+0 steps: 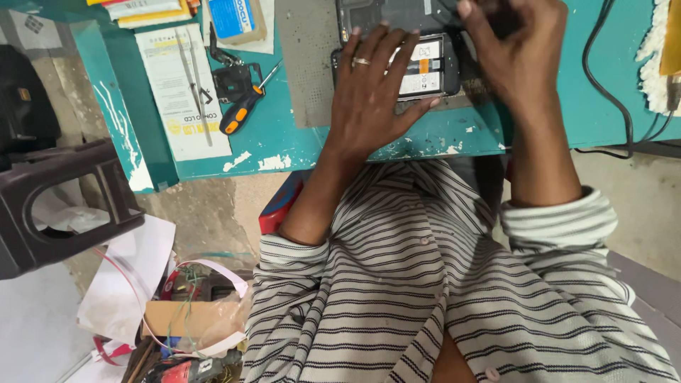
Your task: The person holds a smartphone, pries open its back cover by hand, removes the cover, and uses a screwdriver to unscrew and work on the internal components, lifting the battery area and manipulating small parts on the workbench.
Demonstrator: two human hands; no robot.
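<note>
An opened phone (428, 67) with its white battery showing lies on a grey mat (306, 64) on the teal workbench (284, 145). My left hand (372, 96), a ring on one finger, presses flat on the phone's left side and holds it down. My right hand (507, 53) hovers over the phone's upper right corner with the fingers pinched together; what they pinch is hidden. A second dark phone body (386, 14) lies just beyond the first.
An orange-and-black screwdriver (241, 110), a black metal part (233, 79) and tweezers (190, 74) on a printed sheet lie to the left. A black cable (603, 85) runs on the right. A dark plastic stool (57, 206) and a box of scraps (191, 319) stand on the floor.
</note>
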